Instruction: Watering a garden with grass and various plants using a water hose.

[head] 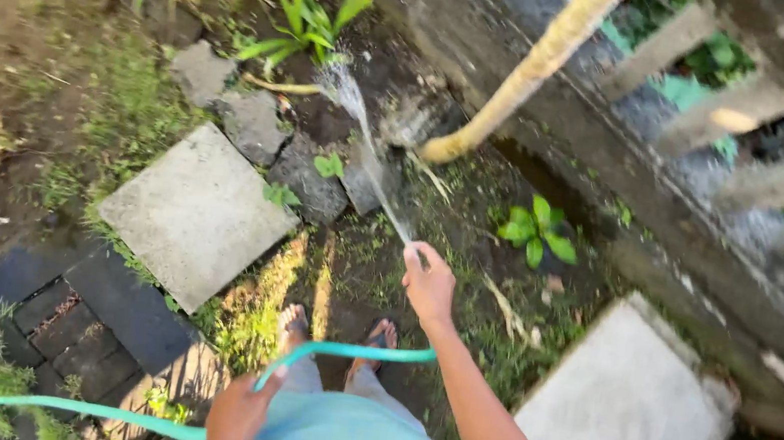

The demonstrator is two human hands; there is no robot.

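My right hand (430, 286) is stretched forward and grips the end of a teal garden hose (349, 351), thumb over the outlet. A thin jet of water (369, 151) sprays from it up toward a small green plant (305, 25) near the wall. My left hand (235, 416) is low by my hip and holds a loop of the same hose, which trails off left and right along the bottom of the view. My feet in sandals (337, 329) stand on damp soil.
A square concrete paver (196, 212) lies left of my feet, another (625, 402) to the right. A low concrete balustrade (680, 177) runs along the right. A slanted yellowish trunk (528, 71) rises by it. Dark bricks (86, 321) lie at bottom left.
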